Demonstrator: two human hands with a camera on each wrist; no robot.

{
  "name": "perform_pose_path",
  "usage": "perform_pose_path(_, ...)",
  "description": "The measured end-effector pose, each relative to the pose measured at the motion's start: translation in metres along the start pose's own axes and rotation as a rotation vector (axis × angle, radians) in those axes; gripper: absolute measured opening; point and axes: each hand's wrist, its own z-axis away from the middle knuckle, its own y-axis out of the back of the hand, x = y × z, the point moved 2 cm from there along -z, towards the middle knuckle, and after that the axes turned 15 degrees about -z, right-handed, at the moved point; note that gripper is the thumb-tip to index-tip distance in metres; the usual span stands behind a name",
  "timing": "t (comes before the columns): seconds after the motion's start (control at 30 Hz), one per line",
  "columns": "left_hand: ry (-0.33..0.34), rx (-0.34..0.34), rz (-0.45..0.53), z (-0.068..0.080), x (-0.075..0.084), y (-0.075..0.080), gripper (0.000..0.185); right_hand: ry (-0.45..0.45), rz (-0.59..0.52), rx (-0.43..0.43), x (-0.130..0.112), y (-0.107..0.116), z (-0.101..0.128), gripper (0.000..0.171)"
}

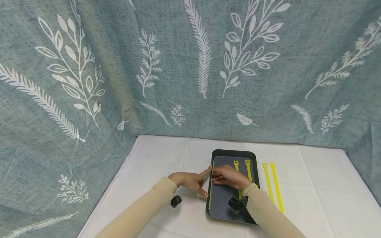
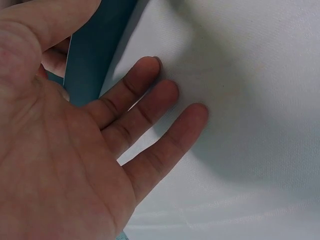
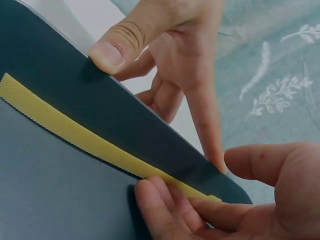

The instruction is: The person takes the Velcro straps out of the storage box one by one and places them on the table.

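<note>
A dark tray [image 1: 229, 208] with raised walls lies on the table. Along its left wall runs a yellow cable tie strap [image 3: 85, 135], standing on edge close to the wall. My right hand [image 1: 229, 176] reaches into the tray, its fingertips against the strap near the far end, the thumb [image 3: 255, 162] held apart. My left hand [image 1: 190, 181] is spread at the left wall. Its thumb [image 3: 107, 55] rests on the rim and its index finger reaches the rim farther along, while the other fingers [image 2: 150, 120] extend loosely over the white cloth.
Two more yellow straps [image 1: 248, 168] with slotted heads lie in the tray's right half, partly behind my right hand. Another two straps [image 1: 276, 185] lie side by side on the white tablecloth [image 1: 315, 185] right of the tray. A patterned curtain [image 1: 178, 82] hangs behind the table.
</note>
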Motion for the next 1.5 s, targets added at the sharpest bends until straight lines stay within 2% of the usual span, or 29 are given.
perform_pose_path(0.37, -0.006, -0.001, 0.013, 0.001, -0.001, -0.001, 0.113, 0.049, 0.1, 0.116, -0.002, -0.01, -0.003, 0.04)
perform_pose_path(1.07, 0.002, -0.008, 0.041, -0.002, -0.002, -0.004, 0.113, 0.071, 0.001, 0.245, 0.009, -0.002, -0.006, 0.025)
perform_pose_path(1.27, 0.0, -0.006, 0.028, -0.003, -0.003, -0.002, 0.113, 0.103, -0.005, 0.233, 0.008, 0.004, -0.005, 0.03)
perform_pose_path(1.5, 0.015, -0.005, 0.014, -0.002, -0.001, -0.003, 0.113, 0.156, -0.026, 0.262, -0.001, 0.007, -0.001, 0.033)
